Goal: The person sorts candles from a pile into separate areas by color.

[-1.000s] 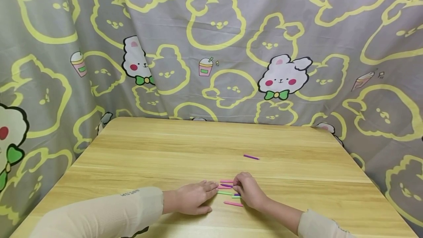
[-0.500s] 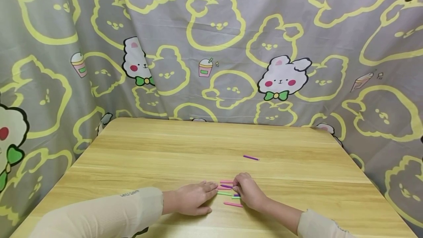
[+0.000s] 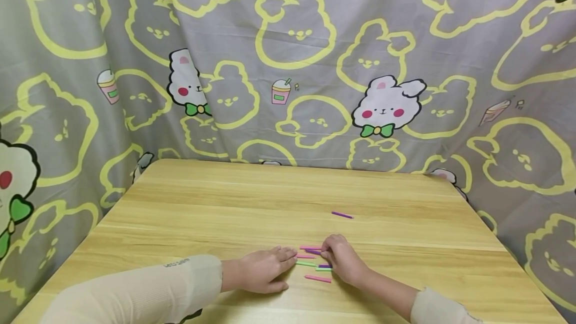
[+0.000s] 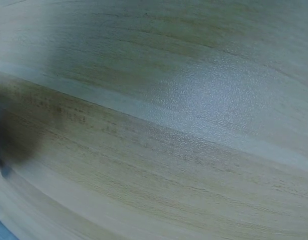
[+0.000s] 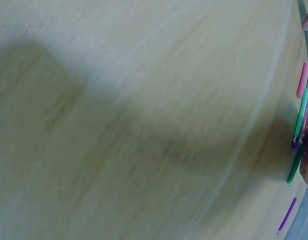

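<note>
Apparently, the step in hand is adjusting a purple stick [image 3: 312, 251] within a loose cluster of slim coloured sticks, laid roughly side by side on the wood-grain counter [image 3: 202, 214]. The right hand [image 3: 345, 263] has a narrow grip: thumb and fingertips appear to pinch that stick's right end. It slants between an upper pink stick [image 3: 309, 247] and a middle pink stick [image 3: 306, 256]. The left hand [image 3: 266, 270] lies flat, fingers extended and holding nothing visible, its fingertips at the cluster's left edge. Nearer the person are a longer-showing green stick [image 3: 306, 264], a second green stick [image 3: 323, 269] against a partly hidden purple one, and a near pink stick [image 3: 318, 278]. A lone purple stick [image 3: 342, 214] lies well apart, farther back.

The next move probably calls for levelling the pinched stick without nudging its neighbours. No brand is legible; the left sleeve [image 3: 135, 286] carries small dark lettering, too indistinct to read, and the cartoon-print curtain [image 3: 225, 39] shows no readable words.
</note>
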Motion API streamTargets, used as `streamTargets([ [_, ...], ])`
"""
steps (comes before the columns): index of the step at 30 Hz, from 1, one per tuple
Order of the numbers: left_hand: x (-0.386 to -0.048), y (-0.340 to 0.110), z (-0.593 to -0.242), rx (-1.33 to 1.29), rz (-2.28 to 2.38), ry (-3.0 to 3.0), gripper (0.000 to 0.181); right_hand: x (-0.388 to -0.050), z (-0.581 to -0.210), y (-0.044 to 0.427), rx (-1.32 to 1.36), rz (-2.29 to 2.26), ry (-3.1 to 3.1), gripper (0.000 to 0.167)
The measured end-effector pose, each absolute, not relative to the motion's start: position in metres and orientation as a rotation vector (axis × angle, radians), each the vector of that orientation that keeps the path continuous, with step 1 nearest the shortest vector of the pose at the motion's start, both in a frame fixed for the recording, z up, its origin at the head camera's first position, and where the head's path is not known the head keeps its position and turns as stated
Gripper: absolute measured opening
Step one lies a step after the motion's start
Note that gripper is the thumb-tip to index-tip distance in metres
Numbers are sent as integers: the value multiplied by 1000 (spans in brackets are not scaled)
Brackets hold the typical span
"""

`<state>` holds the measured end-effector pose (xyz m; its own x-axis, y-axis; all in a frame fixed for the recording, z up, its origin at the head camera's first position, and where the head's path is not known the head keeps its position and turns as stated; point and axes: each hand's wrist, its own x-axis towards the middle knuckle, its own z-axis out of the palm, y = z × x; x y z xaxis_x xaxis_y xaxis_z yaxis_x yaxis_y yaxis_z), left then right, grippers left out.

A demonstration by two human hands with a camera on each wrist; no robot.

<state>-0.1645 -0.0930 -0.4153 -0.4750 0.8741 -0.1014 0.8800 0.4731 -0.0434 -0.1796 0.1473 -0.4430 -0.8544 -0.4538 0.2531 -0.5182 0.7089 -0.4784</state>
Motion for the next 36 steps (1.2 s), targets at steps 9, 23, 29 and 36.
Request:
streamTargets([
  [9, -165, -93, -416, 1582, -162, 2651, 56, -186, -437, 151, 771, 837, -2747, 9],
  [23, -166, -91, -419, 1603, -190, 2656, 56, -210, -437, 164, 633, 830, -2687, 12],
  [29, -166, -91, -418, 1611, -201, 2653, 55, -221, -438, 175, 622, 806, -2678, 11],
  [36, -164, -89, -416, 1574, -199, 2638, 55, -231, -438, 185, 567, 746, -2711, 5],
])
